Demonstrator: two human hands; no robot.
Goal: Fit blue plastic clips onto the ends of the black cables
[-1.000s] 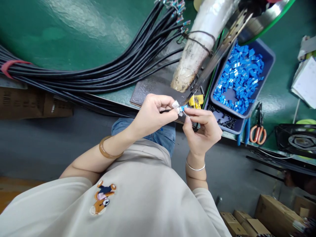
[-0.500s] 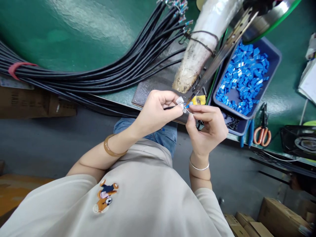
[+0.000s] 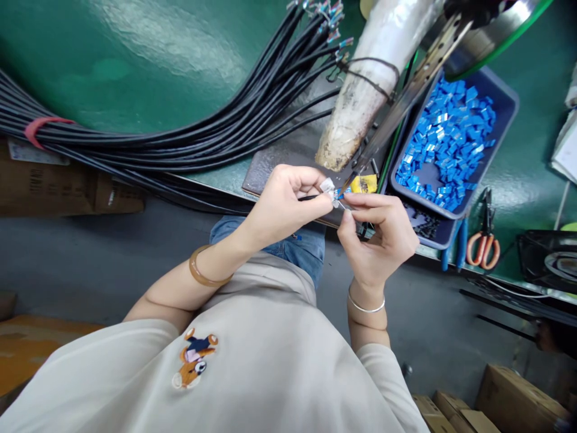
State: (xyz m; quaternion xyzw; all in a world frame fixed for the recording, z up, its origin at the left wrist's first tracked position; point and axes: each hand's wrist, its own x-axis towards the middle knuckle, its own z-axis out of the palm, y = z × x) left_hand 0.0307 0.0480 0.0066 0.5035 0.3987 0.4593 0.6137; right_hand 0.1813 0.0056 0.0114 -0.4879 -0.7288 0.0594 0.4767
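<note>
My left hand (image 3: 291, 201) is closed around the end of a black cable (image 3: 308, 197), with whitish foil or film and fine wires sticking out past its fingertips. Thumb and forefinger of my right hand (image 3: 381, 234) pinch at a thin pale wire (image 3: 341, 205) coming from that end. A small blue piece shows by the right forefinger, partly hidden. Right above the fingertips comes the tip of a soldering iron (image 3: 378, 129) with a perforated metal barrel, held on a mount. Beside it hangs a white wrapped tube (image 3: 360, 102). A yellow block (image 3: 364, 183) lies just behind the fingers.
A bundle of black cables (image 3: 180, 144), tied with a red band (image 3: 36, 129), crosses the green table (image 3: 148, 60). To the right are a bin of blue connectors (image 3: 500, 144), a lower tray of black parts (image 3: 426, 225), orange-handled pliers (image 3: 483, 248) and a blue-handled tool (image 3: 460, 243). Cardboard boxes (image 3: 518, 400) stand below.
The view has shifted slightly. Both hands stay at the cable end, the right fingertips a little changed in position around the thin wire.
</note>
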